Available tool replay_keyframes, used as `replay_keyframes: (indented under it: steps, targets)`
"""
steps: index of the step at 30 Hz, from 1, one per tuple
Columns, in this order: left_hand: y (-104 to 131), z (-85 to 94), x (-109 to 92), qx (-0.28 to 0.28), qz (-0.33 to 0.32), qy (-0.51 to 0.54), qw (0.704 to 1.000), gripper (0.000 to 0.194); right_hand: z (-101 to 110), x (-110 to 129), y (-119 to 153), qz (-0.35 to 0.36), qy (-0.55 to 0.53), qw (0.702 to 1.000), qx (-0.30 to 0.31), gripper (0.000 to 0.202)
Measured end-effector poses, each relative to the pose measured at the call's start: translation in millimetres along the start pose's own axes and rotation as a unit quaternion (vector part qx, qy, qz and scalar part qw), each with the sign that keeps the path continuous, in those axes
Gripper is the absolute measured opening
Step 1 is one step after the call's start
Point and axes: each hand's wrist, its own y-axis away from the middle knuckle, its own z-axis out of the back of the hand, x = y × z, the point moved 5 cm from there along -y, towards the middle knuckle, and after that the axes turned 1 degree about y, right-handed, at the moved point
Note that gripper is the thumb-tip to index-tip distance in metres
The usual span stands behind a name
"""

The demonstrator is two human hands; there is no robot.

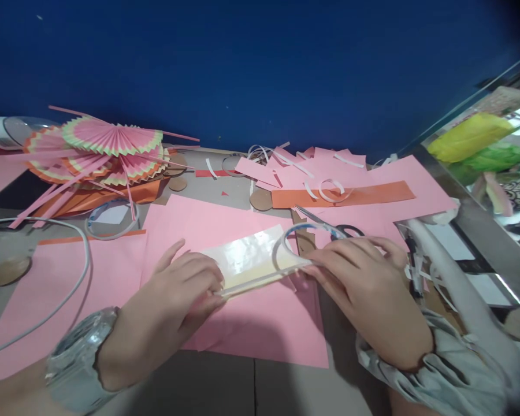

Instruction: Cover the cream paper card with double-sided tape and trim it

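Note:
A pale, glossy strip of paper [249, 254] with a grey tape line along its near edge lies tilted over a pink sheet [260, 335]. My left hand [186, 289] pinches its left end, thumb below and fingers on top. My right hand [355, 283] pinches the near edge at the right end. A roll of clear tape [286, 231] with a blue-marked core stands beside my right fingers, partly hidden by them; whether my hand also holds it is unclear. Scissors [314, 216] with black handles lie just beyond my right hand.
Folded pink paper fans [119, 141] sit at the back left, near another tape roll [112, 219]. A white cable [84, 271] curves at the left. Pink scraps [329, 164] and an orange strip [351, 195] lie behind, below a blue wall [260, 69]. Colourful packages [472, 136] are at the right.

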Motion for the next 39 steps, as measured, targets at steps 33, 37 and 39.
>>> replay_keyframes:
  steps: [33,37,39]
  targets:
    - [14.4,-6.4,23.3,0.027,0.086,0.106,0.99,0.027,-51.6,82.3,-27.6,0.013,-0.282,0.939,0.198,0.021]
    - [19.0,0.0,25.9,0.034,0.108,0.178,0.978,0.035,-52.1,84.1,-29.3,0.017,-0.302,0.931,0.204,0.021]
    - [22.0,-0.4,25.7,0.046,0.11,0.167,0.979,0.042,-52.2,82.3,-30.2,0.009,-0.303,0.93,0.208,0.021]
